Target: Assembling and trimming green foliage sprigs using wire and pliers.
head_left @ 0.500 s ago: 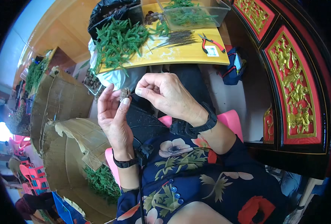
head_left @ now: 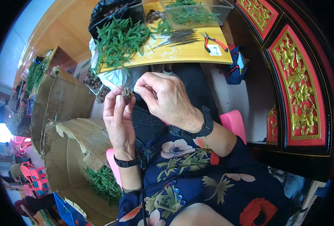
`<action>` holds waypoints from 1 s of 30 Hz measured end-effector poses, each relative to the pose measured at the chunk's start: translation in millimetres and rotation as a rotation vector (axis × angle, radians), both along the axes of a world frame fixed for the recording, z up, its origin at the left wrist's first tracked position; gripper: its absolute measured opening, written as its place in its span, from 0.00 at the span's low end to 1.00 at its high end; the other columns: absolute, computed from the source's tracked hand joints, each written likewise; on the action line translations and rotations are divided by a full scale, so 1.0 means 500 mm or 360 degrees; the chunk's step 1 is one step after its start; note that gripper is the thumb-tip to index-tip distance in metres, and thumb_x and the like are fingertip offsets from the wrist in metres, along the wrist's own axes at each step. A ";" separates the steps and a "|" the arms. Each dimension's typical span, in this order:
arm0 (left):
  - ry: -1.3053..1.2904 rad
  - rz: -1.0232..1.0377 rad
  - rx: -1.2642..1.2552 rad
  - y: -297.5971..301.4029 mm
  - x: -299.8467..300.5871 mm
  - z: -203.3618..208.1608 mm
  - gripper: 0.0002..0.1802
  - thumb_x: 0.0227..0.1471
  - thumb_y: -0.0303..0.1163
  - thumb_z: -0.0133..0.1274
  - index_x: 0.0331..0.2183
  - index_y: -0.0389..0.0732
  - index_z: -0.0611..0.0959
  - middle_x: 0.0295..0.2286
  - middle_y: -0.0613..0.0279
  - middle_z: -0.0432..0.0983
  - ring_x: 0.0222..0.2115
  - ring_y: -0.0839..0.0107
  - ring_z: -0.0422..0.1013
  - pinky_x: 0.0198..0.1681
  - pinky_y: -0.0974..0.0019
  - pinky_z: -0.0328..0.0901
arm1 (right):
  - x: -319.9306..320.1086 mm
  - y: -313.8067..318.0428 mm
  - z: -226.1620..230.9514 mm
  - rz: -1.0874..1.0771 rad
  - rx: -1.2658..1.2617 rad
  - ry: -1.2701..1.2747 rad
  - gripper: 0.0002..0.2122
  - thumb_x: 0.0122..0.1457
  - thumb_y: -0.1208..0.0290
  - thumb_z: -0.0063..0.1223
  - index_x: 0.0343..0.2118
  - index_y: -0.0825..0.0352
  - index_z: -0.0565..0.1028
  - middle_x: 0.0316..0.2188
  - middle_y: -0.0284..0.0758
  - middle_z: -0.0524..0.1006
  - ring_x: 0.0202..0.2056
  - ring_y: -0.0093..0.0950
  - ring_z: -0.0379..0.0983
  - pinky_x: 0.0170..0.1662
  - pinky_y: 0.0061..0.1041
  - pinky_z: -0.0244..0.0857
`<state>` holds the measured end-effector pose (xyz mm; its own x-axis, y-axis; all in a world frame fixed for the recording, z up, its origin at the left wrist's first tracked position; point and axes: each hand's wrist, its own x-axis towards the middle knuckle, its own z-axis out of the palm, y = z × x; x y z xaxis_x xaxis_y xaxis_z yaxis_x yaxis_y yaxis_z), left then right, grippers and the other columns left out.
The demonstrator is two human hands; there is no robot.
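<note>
My left hand (head_left: 118, 122) pinches a small brown pine cone (head_left: 127, 95) between thumb and fingers, above my lap. A thin dark line, like a wire end, sticks out past the left fingertips. Close beside the cone, on its right, my right hand (head_left: 167, 98) is closed in a pinch with the thumb against the curled fingers. Whatever lies in that pinch is too small to make out. Beyond the hands, on a yellow table (head_left: 167, 59), lie a bundle of dark thin wires (head_left: 182, 37) and red-handled pliers (head_left: 214, 42).
Green artificial sprigs (head_left: 123, 41) pile up at the table's left, by a black plastic bag (head_left: 106, 17). A clear bin (head_left: 197, 20) holds more sprigs. On my left stands an open cardboard box (head_left: 67, 158); a carved red-and-gold panel (head_left: 297, 86) rises on the right.
The pine cone has turned in my left fingers, and the left hand has shifted slightly to the right. My right hand has moved a little left and stays in its pinch.
</note>
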<state>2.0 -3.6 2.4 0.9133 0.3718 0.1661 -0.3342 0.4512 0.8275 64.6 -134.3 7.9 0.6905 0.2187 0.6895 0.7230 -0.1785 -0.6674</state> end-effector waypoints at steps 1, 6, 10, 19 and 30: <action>0.0003 0.0001 0.0001 0.004 0.001 -0.004 0.16 0.53 0.23 0.50 0.45 0.34 0.72 0.39 0.60 0.71 0.38 0.73 0.70 0.43 0.69 0.68 | -0.003 0.001 0.003 0.0001 0.0001 0.0003 0.02 0.50 0.78 0.52 0.24 0.70 0.72 0.19 0.39 0.73 0.20 0.34 0.71 0.23 0.28 0.63; 0.0027 -0.0004 0.0074 0.017 0.002 -0.015 0.12 0.54 0.26 0.50 0.42 0.35 0.73 0.39 0.61 0.71 0.36 0.75 0.70 0.41 0.69 0.68 | -0.013 0.003 0.010 0.0014 -0.0038 -0.0039 0.02 0.49 0.78 0.52 0.24 0.69 0.71 0.20 0.39 0.73 0.22 0.38 0.72 0.25 0.31 0.64; 0.0046 -0.0035 0.0006 0.013 0.000 -0.012 0.11 0.55 0.27 0.49 0.41 0.36 0.73 0.38 0.63 0.71 0.36 0.75 0.69 0.41 0.70 0.68 | -0.011 0.004 -0.002 0.0081 -0.0012 0.0110 0.03 0.50 0.77 0.53 0.24 0.69 0.71 0.20 0.39 0.73 0.22 0.37 0.72 0.25 0.30 0.64; 0.0031 -0.0292 -0.0515 0.036 0.003 -0.034 0.09 0.56 0.28 0.46 0.41 0.38 0.73 0.38 0.62 0.72 0.37 0.74 0.69 0.42 0.70 0.67 | -0.010 0.010 0.000 0.0145 -0.0002 -0.0043 0.03 0.50 0.78 0.54 0.25 0.68 0.71 0.20 0.38 0.73 0.23 0.36 0.72 0.25 0.29 0.64; -0.0060 -0.0666 -0.0899 0.040 0.001 -0.028 0.09 0.57 0.28 0.46 0.40 0.37 0.72 0.40 0.57 0.69 0.35 0.71 0.68 0.40 0.71 0.67 | 0.004 0.010 -0.005 0.0250 0.0054 -0.0047 0.02 0.50 0.80 0.53 0.25 0.69 0.71 0.20 0.38 0.72 0.23 0.35 0.71 0.26 0.29 0.64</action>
